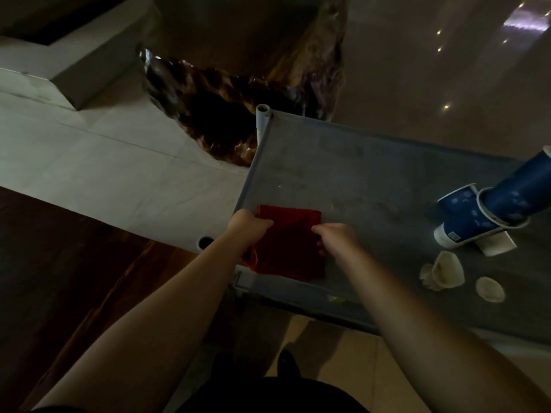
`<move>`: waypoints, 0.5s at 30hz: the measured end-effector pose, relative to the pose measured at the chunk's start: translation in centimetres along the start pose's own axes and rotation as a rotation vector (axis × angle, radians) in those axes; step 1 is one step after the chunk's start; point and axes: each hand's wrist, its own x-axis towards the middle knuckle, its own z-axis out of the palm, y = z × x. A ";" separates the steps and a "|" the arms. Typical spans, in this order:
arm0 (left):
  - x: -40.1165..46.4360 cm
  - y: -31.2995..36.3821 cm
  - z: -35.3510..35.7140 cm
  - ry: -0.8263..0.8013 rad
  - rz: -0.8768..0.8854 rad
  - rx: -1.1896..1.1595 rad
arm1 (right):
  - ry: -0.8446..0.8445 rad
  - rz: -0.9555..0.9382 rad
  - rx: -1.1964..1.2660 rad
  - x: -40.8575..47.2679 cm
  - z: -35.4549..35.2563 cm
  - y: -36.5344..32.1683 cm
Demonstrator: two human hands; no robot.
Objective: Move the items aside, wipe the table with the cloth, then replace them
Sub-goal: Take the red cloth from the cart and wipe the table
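A folded red cloth (290, 242) lies on the near left corner of the grey table (343, 171). My left hand (249, 226) pinches the cloth's left edge, and my right hand (335, 238) pinches its right edge. At the table's right side a stack of blue paper cups (477, 216) lies tipped over, with a tall blue cup stack (518, 192) leaning out of it. Near the front edge sit a crumpled white paper cone (445, 271) and a flattened white paper piece (490, 289). A white paper scrap (496, 245) lies under the cups.
A dark glossy carved wood block (238, 93) stands just beyond the table's far left corner. A pale stone ledge (104, 162) runs to the left. The table's corner posts (263, 114) stick up. Tiled floor (343, 353) shows below the front edge.
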 end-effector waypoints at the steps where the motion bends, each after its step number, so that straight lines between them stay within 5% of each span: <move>1: -0.2 0.1 0.0 0.009 -0.021 -0.004 | 0.008 0.009 -0.024 0.0 0.1 -0.2; 15: -4.3 0.3 -1.5 -0.005 -0.017 -0.309 | -0.126 -0.191 0.045 -3.6 -1.0 -1.8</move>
